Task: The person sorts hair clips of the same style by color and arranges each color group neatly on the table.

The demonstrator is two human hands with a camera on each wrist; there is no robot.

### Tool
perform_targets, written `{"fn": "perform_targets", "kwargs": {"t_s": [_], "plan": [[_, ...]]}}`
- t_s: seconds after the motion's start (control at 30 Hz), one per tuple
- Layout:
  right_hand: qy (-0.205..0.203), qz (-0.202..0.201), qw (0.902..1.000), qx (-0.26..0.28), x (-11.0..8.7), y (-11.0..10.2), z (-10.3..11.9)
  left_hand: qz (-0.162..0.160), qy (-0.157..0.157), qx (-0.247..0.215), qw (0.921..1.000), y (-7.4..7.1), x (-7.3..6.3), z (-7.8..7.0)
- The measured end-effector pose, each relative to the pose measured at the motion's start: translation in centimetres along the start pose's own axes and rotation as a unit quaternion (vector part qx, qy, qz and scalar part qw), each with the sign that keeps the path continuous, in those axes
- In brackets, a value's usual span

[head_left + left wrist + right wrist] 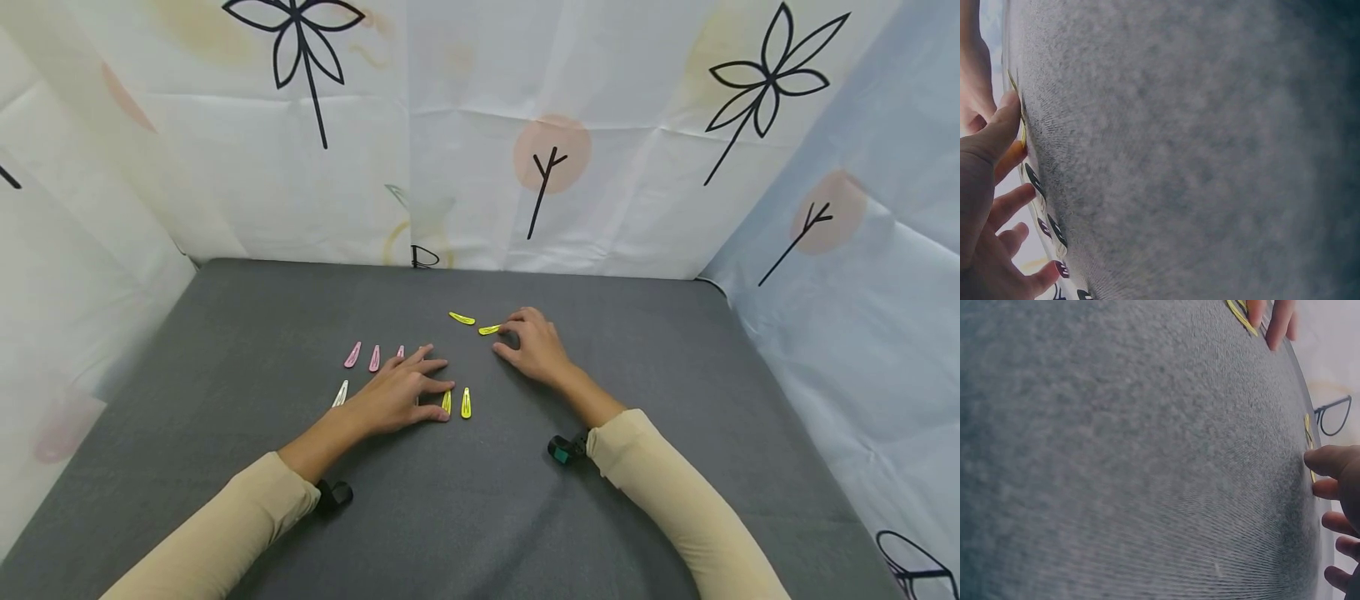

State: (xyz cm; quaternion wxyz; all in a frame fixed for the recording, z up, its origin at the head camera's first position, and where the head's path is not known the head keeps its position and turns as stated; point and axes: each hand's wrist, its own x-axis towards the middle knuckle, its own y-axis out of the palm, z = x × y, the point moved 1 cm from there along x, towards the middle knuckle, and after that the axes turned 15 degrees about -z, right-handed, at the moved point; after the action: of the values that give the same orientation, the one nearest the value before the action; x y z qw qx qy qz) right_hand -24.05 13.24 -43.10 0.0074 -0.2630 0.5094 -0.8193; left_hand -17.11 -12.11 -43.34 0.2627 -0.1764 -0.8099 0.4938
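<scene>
My left hand [401,393] is spread low over the table, its thumb and index fingertips at opposite ends of a yellow snap hair clip [446,403]. Another yellow hair clip [466,403] lies just right of it. Several pink hair clips [374,358] and a white hair clip [341,393] show around the left hand, which partly covers the row. Farther back, my right hand [536,346] has its index fingertip at the right end of a yellow clip [489,330], with the thumb apart from the index finger. One more yellow clip [462,318] lies to its left.
The grey table [637,333] meets a white printed cloth [480,200] at its back and sides. A dark wrist camera [333,497] sits under the left cuff, and another camera [567,449] is by the right cuff.
</scene>
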Motion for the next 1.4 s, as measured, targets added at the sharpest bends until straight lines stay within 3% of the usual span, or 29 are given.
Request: {"fn": "perform_targets", "kwargs": {"t_s": [0.7,1.2,1.4], "plan": [[0.059,0.022,0.998,-0.01,1.4,0.8,-0.3,0.004,-0.001,-0.004,1.0,-0.1,0.0,0.1],[0.049,0.039,0.9979,-0.017,2.0,0.9,0.2,0.002,0.005,0.006,1.0,0.0,0.0,0.0],[0.008,0.04,0.9991,-0.012,1.3,0.2,0.3,0.006,0.002,0.007,1.0,-0.1,0.0,0.0]]}}
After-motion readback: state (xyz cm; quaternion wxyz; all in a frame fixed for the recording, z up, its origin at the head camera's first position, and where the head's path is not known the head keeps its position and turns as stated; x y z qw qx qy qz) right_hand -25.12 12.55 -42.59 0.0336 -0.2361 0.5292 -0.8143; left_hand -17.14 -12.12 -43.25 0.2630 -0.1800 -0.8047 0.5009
